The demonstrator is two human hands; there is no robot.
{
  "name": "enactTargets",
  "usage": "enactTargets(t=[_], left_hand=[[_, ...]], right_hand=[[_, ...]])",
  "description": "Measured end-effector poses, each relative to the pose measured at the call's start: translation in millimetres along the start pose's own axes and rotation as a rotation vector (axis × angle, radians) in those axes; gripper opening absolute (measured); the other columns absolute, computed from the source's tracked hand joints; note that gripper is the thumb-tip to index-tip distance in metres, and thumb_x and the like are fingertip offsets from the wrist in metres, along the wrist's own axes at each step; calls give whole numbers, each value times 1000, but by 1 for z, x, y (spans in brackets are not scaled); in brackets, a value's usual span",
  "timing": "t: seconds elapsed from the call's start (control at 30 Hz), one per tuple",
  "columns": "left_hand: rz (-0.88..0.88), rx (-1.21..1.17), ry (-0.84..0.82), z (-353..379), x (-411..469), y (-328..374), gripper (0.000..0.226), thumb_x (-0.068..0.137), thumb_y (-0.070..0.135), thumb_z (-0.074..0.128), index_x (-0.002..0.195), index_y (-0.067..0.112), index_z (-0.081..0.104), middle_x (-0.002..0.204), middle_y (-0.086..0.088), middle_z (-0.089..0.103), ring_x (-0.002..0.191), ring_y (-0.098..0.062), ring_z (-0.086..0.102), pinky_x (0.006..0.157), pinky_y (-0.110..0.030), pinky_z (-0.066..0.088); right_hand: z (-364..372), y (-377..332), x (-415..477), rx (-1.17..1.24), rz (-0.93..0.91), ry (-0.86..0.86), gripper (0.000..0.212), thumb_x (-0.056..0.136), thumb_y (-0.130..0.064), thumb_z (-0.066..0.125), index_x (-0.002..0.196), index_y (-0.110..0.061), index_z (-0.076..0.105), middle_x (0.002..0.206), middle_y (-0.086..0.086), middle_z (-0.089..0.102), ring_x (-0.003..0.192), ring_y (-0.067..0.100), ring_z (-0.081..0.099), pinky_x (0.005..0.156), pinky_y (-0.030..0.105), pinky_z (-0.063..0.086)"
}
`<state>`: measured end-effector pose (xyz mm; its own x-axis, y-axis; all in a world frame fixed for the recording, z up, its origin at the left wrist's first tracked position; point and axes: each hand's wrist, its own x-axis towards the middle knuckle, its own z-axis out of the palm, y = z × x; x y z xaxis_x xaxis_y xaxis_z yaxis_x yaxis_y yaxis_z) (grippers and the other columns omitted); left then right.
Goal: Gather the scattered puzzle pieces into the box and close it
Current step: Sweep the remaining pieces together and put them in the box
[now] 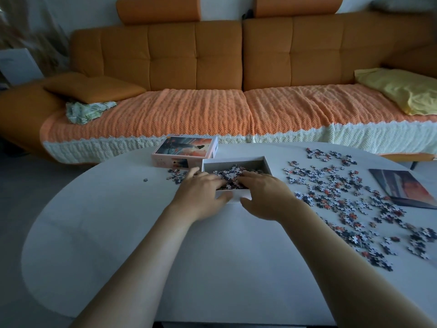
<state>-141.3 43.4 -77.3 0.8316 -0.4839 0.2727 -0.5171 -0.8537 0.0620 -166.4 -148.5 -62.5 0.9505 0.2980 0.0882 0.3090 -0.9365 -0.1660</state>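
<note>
An open white box (pixel 267 163) sits mid-table with a heap of puzzle pieces (pixel 230 177) inside. My left hand (pixel 201 192) and my right hand (pixel 262 192) both reach over the box's near wall, fingers spread on the heap and thumbs against the front of the box. Many loose pieces (pixel 343 197) lie scattered on the table to the right. A small cluster of pieces (pixel 176 176) lies left of the box, and a single piece (pixel 145 180) lies farther left. The box lid (pixel 186 147), printed with a sunset picture, rests behind the box on its left.
The white oval table (pixel 118 221) carries everything. A printed picture sheet (pixel 404 188) lies at the far right among the pieces. An orange sofa (pixel 212 67) with a knitted throw and a yellow pillow (pixel 402 88) stands right behind the table.
</note>
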Motion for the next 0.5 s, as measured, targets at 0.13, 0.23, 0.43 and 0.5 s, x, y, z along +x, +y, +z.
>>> enactTargets(t=[0.13, 0.23, 0.43, 0.5], left_hand=[[-81, -349, 141, -1, 0, 0, 41, 93, 37, 57, 131, 22, 61, 138, 4, 50, 130, -15, 41, 110, -37, 33], [-285, -486, 127, -1, -1, 3, 52, 94, 28, 54, 143, 24, 42, 148, 4, 31, 138, -13, 26, 105, -32, 30], [-385, -669, 46, -2, -9, 10, 61, 96, 22, 50, 152, 26, 26, 159, 9, 21, 144, -10, 23, 105, -22, 21], [-387, -690, 41, -4, -11, 9, 61, 96, 21, 49, 152, 28, 26, 159, 9, 21, 145, -10, 21, 106, -23, 20]], right_hand=[[-2, -2, 0, -43, 42, -4, 52, 87, -42, 54, 133, -21, 49, 148, 1, 40, 134, 23, 39, 106, 36, 36], [-2, -9, 2, -87, 52, 5, 53, 83, -50, 52, 129, -25, 51, 131, 4, 48, 122, 25, 45, 101, 38, 39], [3, -24, 10, -53, -30, -108, 61, 82, -47, 49, 140, -27, 44, 144, -3, 42, 139, 20, 30, 114, 42, 27], [2, -25, 12, -76, -13, -134, 65, 83, -51, 47, 143, -29, 39, 150, -1, 36, 142, 22, 24, 115, 45, 23]])
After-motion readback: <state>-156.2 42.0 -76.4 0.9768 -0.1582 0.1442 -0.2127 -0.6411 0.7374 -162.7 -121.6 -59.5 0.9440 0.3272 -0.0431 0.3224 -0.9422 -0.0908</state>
